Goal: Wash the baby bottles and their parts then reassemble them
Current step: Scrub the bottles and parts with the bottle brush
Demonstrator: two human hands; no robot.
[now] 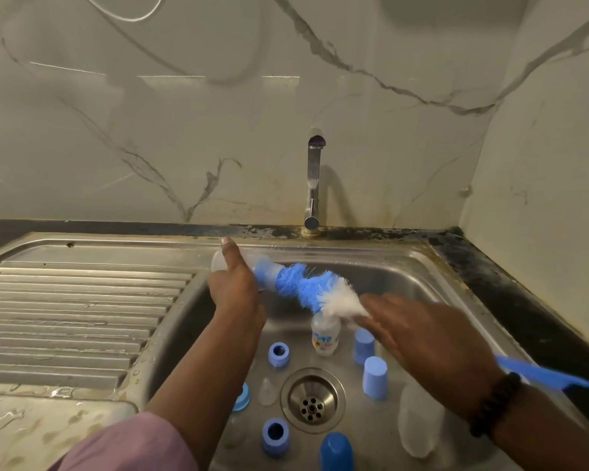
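My left hand (pixel 233 285) grips a clear baby bottle (pixel 249 263) held on its side over the sink, thumb pointing up. My right hand (pixel 422 334) holds a blue-and-white bottle brush (pixel 317 292); its bristles meet the bottle's blue neck and its blue handle (pixel 544 375) sticks out behind my wrist. On the sink floor stand a small printed bottle (pixel 325 336), blue collar rings (pixel 279 354) (pixel 275 435), blue caps (pixel 374 377) (pixel 364 345) (pixel 336 452), a clear teat (pixel 267 390) and a clear bottle (pixel 419 419) lying at the right.
The steel sink (pixel 405 266) has a drain (pixel 312 399) in its middle. A tap (pixel 313 185) rises at the back, with no water running. A ribbed draining board (pixel 82 317) lies to the left. Marble walls close in behind and on the right.
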